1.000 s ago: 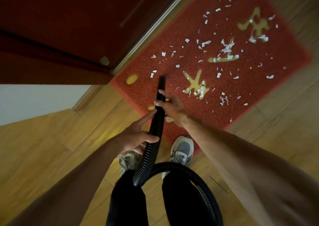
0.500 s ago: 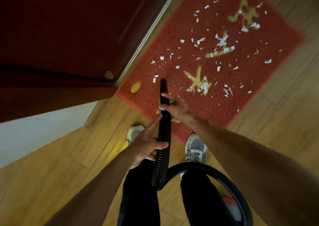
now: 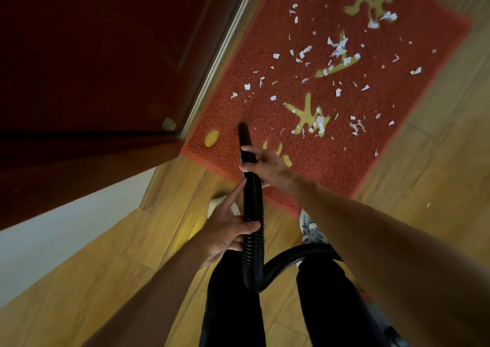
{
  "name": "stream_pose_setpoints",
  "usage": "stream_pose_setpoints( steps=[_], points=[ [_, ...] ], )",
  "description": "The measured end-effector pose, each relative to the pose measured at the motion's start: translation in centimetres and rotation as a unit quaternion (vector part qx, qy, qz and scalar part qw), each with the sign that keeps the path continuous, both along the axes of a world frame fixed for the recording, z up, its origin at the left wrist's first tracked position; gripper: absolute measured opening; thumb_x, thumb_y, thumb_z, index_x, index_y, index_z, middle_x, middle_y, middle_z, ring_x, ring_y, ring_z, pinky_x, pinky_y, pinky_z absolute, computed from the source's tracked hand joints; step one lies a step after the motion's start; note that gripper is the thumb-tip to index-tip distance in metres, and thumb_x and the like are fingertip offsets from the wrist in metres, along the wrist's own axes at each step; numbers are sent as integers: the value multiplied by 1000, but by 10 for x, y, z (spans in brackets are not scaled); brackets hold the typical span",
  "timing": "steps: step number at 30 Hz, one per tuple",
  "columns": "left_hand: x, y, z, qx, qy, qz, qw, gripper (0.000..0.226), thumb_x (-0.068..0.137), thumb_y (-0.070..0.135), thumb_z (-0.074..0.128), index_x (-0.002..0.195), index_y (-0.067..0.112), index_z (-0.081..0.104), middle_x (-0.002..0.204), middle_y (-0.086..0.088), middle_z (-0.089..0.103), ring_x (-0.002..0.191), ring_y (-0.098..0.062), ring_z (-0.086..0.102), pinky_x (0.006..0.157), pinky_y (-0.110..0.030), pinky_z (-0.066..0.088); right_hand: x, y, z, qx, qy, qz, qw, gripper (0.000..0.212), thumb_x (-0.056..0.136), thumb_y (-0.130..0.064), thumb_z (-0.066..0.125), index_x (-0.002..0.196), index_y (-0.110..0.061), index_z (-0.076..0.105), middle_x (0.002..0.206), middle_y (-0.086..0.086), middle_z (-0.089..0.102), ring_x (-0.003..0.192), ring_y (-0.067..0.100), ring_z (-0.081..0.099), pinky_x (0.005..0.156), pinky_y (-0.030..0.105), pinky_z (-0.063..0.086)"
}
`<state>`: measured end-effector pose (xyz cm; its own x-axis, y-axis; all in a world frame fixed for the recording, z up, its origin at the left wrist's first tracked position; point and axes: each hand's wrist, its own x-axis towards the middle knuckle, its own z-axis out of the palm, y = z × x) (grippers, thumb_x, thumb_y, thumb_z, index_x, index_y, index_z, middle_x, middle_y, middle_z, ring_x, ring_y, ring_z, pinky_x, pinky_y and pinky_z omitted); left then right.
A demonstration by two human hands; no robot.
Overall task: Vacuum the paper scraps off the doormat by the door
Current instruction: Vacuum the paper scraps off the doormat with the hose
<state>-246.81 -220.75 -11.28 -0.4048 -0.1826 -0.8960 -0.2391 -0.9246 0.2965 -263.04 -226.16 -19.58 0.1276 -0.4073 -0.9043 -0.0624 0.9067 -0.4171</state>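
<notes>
A red doormat [image 3: 265, 44] with yellow characters lies by the door, strewn with several white paper scraps [image 3: 338, 47]. I hold a black ribbed vacuum hose [image 3: 253, 214] upright over the mat's near left corner. Its nozzle tip [image 3: 242, 129] is down at the mat, close to a yellow oval mark [image 3: 211, 138]. My right hand [image 3: 267, 165] grips the hose high up, just below the nozzle. My left hand [image 3: 228, 230] grips it lower down, thumb across the ribs and forefinger pointing up along it.
The dark red door [image 3: 92, 55] and its metal threshold strip [image 3: 220, 55] run along the mat's left side. A white wall [image 3: 53, 235] stands at the left. Wooden floor [image 3: 437, 147] surrounds the mat. My legs and shoes [image 3: 310, 230] stand at the mat's near edge.
The view has shifted so the mat sits higher and to the right. The nozzle has moved forward on the mat; the two scraps just ahead of it are gone. Both hands keep their hold.
</notes>
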Motion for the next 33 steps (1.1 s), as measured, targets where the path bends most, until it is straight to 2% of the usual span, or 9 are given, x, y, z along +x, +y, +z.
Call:
stream_pose_setpoints(
  steps=[6, 9, 13, 16, 18, 23, 30, 33],
  points=[
    [8, 5, 2, 11, -3, 23, 1000, 91, 84, 6, 73, 141, 63, 32, 108, -20, 73, 104, -38, 70, 97, -64, 48, 1, 10, 2, 26, -49, -12, 998, 58, 91, -14, 67, 141, -35, 48, 116, 6, 67, 94, 15, 67, 64, 28, 54],
    [11, 8, 3, 14, -11, 22, 1000, 90, 85, 4, 72, 138, 65, 34, 109, -22, 72, 107, -39, 69, 97, -64, 48, 2, 11, 4, 31, -58, -12, 998, 59, 92, -13, 67, 143, -34, 47, 121, 8, 65, 99, 20, 67, 66, 30, 55],
    [5, 5, 3, 8, -9, 3, 1000, 88, 87, 4, 71, 139, 65, 33, 110, -21, 72, 106, -37, 69, 98, -64, 48, -3, 15, 2, 32, -46, -52, 997, 60, 89, -11, 70, 141, -31, 48, 123, 10, 64, 92, 17, 67, 64, 31, 56],
    [-5, -2, 1, 11, 8, -30, 999, 89, 88, 4, 70, 143, 61, 29, 110, -18, 73, 104, -36, 70, 96, -60, 51, -16, 22, 1, 35, -45, -111, 992, 58, 88, -6, 69, 139, -27, 51, 126, 17, 62, 103, 28, 66, 81, 47, 57],
    [-12, -6, -1, 15, 15, -47, 999, 89, 88, 3, 69, 144, 60, 29, 111, -18, 73, 104, -35, 71, 92, -56, 54, -27, 27, 0, 29, -52, -133, 989, 58, 89, -6, 69, 140, -25, 50, 126, 19, 62, 108, 31, 65, 87, 51, 55],
    [-24, -11, -4, 16, 30, -69, 997, 88, 89, 2, 69, 143, 59, 31, 108, -18, 74, 93, -26, 72, 76, -43, 57, -43, 36, 6, 21, -46, -173, 984, 56, 90, -9, 67, 140, -29, 49, 114, 5, 65, 96, 17, 68, 67, 30, 57],
    [-29, -12, -7, 12, 19, -62, 998, 88, 89, 1, 68, 143, 60, 31, 102, -15, 75, 100, -34, 71, 76, -46, 57, -44, 31, 3, 7, -35, -174, 984, 57, 90, -9, 67, 139, -32, 49, 124, 9, 63, 97, 18, 68, 65, 28, 56],
    [-34, -10, -7, 19, 18, -62, 998, 88, 89, 0, 67, 145, 58, 30, 95, -12, 75, 91, -30, 73, 69, -41, 57, -44, 35, 4, 26, -23, -186, 982, 57, 91, -7, 66, 140, -31, 49, 121, 10, 65, 91, 15, 67, 61, 26, 55]
  ],
)
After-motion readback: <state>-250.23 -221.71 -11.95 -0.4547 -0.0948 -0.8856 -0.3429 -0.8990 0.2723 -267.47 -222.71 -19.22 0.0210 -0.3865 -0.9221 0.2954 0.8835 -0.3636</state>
